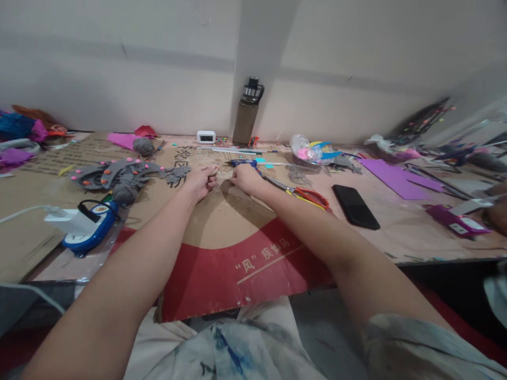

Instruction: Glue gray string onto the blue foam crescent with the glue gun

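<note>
Nearest: red-and-tan cardboard sheet (216, 221) laid on the surface (400, 235), red side toward the body. Arms stretch forward across it. Left hand (201, 183): fingers curled, turned inward. Right hand (247, 178): back up, fingers bent down toward the cardboard, a gap between the two. Each grip drawn in; cannot tell whether either pinches something small. Black phone (355, 207) right; orange-handled scissors (303, 190) just beside right wrist. Farther: bowl (312, 164) holding crumpled clear plastic (300, 143) and something pink; upright bottle (244, 122) near wall, contents unclear.
</note>
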The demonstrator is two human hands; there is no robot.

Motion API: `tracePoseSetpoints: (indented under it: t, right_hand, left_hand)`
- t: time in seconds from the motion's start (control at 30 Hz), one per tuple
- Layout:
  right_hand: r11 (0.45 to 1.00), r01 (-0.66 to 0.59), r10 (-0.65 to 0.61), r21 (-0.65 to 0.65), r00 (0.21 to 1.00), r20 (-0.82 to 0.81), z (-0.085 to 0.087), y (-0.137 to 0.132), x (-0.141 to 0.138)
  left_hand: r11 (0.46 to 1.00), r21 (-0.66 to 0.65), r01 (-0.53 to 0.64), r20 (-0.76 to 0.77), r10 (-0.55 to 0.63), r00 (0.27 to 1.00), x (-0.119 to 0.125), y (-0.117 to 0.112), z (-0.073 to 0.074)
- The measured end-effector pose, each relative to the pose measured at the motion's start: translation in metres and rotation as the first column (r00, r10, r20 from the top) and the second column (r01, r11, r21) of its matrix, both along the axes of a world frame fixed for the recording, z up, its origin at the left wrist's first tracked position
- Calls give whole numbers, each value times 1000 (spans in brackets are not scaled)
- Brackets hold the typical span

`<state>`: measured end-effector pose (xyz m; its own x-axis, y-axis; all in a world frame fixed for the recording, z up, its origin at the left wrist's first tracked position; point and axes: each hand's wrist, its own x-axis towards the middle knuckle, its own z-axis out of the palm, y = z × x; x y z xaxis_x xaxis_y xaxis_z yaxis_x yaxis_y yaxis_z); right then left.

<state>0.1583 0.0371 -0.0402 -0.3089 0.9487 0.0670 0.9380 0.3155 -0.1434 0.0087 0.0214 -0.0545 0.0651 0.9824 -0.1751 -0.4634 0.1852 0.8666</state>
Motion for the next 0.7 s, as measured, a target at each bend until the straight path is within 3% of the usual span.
tracePoseSetpoints:
  t: [0.4,0.7]
  right_hand:
    - [998,53,-53,14,999,10,-4,-4,-8]
    - [999,-24,24,-23,1000,-8,-3,-1,4]
  left_hand:
    - [1000,4,-7,22,7,1000,-3,-7,0]
    - [1000,-12,-18,36,18,999,-1,-6,0]
